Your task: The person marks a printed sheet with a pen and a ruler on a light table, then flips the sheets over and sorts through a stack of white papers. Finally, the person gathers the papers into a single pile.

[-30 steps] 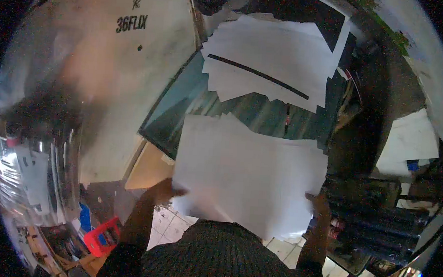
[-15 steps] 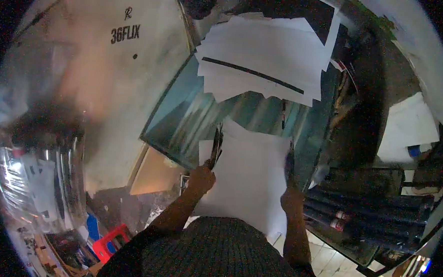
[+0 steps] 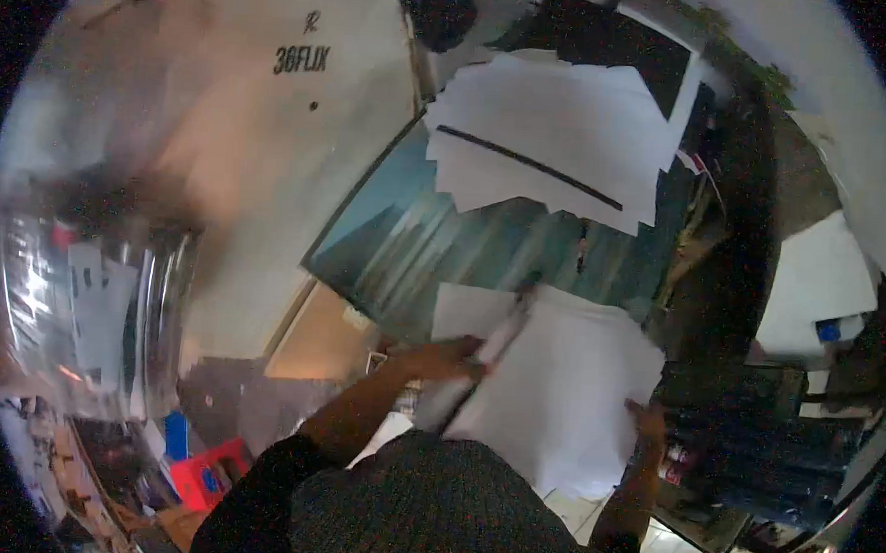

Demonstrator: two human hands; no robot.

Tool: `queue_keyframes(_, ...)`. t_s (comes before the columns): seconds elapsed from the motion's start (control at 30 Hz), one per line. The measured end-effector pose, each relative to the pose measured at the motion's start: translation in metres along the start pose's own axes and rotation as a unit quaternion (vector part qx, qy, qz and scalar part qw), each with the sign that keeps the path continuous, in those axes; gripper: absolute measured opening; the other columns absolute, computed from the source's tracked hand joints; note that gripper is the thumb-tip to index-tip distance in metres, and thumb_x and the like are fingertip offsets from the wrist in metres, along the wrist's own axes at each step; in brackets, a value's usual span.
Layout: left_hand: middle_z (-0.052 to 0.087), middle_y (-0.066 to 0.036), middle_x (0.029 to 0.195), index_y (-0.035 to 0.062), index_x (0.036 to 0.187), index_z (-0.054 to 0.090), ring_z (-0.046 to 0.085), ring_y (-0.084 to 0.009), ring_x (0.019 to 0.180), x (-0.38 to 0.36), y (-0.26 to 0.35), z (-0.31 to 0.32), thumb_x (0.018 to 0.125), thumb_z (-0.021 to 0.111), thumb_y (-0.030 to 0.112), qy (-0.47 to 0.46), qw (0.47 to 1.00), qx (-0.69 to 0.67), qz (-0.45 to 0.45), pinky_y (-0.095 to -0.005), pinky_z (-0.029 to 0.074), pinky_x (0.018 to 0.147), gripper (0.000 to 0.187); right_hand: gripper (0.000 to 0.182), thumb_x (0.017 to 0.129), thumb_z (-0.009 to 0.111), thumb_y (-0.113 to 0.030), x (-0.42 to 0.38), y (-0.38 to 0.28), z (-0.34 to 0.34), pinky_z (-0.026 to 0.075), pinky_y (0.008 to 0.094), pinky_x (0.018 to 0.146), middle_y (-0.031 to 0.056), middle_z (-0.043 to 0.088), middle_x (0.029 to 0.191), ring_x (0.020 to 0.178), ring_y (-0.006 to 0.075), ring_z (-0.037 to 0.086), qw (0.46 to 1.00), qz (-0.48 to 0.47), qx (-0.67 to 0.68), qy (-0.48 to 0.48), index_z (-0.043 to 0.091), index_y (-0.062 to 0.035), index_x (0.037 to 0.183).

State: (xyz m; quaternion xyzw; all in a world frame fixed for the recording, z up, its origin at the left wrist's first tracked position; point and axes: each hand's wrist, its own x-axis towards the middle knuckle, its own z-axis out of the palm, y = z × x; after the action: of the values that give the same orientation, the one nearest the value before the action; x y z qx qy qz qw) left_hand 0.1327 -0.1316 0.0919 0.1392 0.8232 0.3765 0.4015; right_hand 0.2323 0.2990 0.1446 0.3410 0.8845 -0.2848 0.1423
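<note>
Paper stack (image 3: 557, 403) at the near edge of the desk (image 3: 405, 244), left hand (image 3: 449, 359) on its left edge, right hand (image 3: 648, 423) at its right edge. Farther back on the desk, a spread of loose sheets (image 3: 561, 132). Left of the desk, a large board (image 3: 258, 167); lower left on the floor, a stool (image 3: 202, 474).

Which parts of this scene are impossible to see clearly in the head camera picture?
- Left hand: fingers motion-blurred against the white paper sheets; grip unclear.
- Right hand: fingers partly hidden behind the sheets' edge.
- Number of sheets held: too blurred to count.
- Dark shelf clutter: too dim to identify.
</note>
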Motion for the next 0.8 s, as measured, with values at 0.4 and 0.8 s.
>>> queue_keyframes(0.4,0.056,-0.018,0.135,-0.0027,0.138,0.049,0.057,-0.0338,0.121,-0.013,-0.035,0.060,0.098,0.055,0.044,0.097,0.827,-0.553,0.021,-0.0454,0.045,0.104,0.062,0.053,0.082,0.076,-0.044,0.097,0.183,0.092,0.054,0.0402,0.071,0.0106,0.072,0.103,0.081,0.0250,0.066,0.992,-0.062,-0.095,0.050,0.069,-0.0012,0.113)
queue_keyframes(0.8,0.066,-0.016,0.120,-0.0023,0.129,0.057,0.064,-0.0316,0.110,-0.043,-0.050,-0.002,0.093,0.065,0.037,0.122,0.835,-0.536,-0.016,-0.0446,0.050,0.097,0.054,0.077,0.087,0.071,-0.047,0.064,0.125,0.047,0.046,0.0406,0.096,0.0135,0.066,0.122,0.108,0.0288,0.060,0.988,0.019,0.136,-0.067,0.046,0.0000,0.142)
